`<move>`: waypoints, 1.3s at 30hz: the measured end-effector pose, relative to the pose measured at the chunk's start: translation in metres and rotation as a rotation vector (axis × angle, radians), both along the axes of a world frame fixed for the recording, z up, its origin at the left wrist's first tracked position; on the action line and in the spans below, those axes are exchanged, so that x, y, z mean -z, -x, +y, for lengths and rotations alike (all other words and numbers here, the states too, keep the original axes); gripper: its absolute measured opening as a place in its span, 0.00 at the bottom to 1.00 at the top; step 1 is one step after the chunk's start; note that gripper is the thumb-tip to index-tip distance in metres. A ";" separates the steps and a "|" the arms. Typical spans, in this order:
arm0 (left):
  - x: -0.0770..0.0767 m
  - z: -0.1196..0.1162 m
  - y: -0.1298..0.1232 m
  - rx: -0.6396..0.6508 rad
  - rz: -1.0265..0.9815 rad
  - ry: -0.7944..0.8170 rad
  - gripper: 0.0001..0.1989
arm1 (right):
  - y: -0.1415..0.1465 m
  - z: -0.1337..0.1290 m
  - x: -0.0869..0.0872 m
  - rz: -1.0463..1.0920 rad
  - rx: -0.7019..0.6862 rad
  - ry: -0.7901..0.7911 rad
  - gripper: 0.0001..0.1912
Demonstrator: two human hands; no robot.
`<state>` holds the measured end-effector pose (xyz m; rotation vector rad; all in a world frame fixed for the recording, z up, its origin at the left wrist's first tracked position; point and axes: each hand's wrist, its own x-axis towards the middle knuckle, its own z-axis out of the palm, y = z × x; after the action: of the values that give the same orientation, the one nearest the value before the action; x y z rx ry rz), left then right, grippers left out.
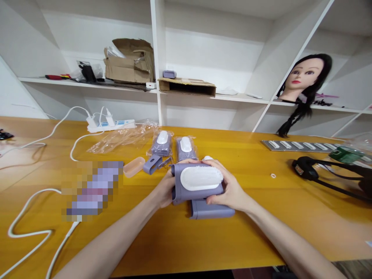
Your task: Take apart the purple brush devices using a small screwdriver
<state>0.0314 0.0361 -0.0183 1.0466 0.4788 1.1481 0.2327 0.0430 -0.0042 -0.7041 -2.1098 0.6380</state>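
Observation:
Both my hands hold a purple plastic casing (200, 195) above the table. Its upper face carries a white oval piece (200, 178) with a bumpy edge. My left hand (167, 190) closes around the casing's left end, its fingertips mostly hidden. On the right end, my right hand (232, 190) grips with the thumb at the front and fingers behind. A second purple casing (213, 211) lies underneath, partly covered. Beyond my hands are two similar purple units in clear wrap, a left one (162, 143) and a right one (186, 147).
Left of my hands are a small purple part (152, 165), a peach oval piece (134, 167) and a blurred-out device on a cable. A power strip (116, 126) stands at the back. To the right lie a white ring (272, 176), a metal strip (269, 145) and a black headset (308, 170).

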 end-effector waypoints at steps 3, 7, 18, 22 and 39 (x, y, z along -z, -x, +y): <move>0.001 0.002 0.002 -0.014 0.021 0.002 0.18 | 0.001 0.003 0.000 -0.029 0.008 -0.019 0.45; -0.001 0.003 0.003 -0.034 0.033 0.017 0.19 | 0.000 0.007 0.002 -0.058 -0.002 -0.041 0.45; -0.002 0.008 0.001 -0.031 -0.009 0.060 0.21 | 0.003 0.010 -0.003 -0.036 0.000 -0.042 0.44; -0.003 0.013 0.002 -0.022 -0.043 0.052 0.24 | 0.006 0.014 -0.007 -0.045 -0.004 -0.047 0.43; -0.008 0.008 0.003 -0.043 -0.045 0.046 0.28 | 0.006 0.015 -0.001 -0.040 0.063 -0.115 0.43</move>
<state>0.0281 0.0441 -0.0098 0.9727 0.4922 1.1913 0.2267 0.0579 -0.0031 -0.7217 -2.1335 0.4676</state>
